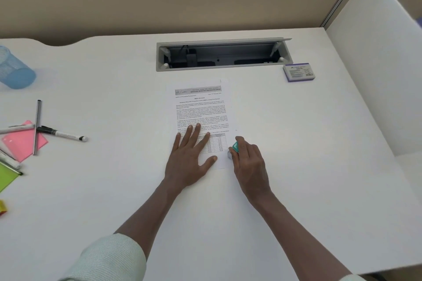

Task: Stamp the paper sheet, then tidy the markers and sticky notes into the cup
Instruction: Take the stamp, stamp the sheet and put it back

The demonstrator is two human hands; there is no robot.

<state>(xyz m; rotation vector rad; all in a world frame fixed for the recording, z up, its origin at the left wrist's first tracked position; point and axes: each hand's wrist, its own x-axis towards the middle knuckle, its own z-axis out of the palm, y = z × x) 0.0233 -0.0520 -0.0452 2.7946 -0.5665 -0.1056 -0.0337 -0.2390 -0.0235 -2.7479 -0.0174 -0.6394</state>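
Left hand [191, 157]: you are pressing it flat on the near part of the paper sheet [202, 118], fingers spread and holding nothing
Right hand [247, 162]: you are gripping a teal stamp [235, 147] at the sheet's near right edge; its base is touching the paper there
Paper sheet: it is lying mid-tabletop [308, 143], printed side up
Cup [13, 68]: blue mesh, it is lying tipped at the far left
Markers [61, 133]: they are lying scattered at the left, some crossing the pink sticky notes [21, 141]; green sticky notes [6, 178] are sitting nearer
Ink pad box [298, 72]: it is sitting at the far right, beside the open cable tray [223, 55]
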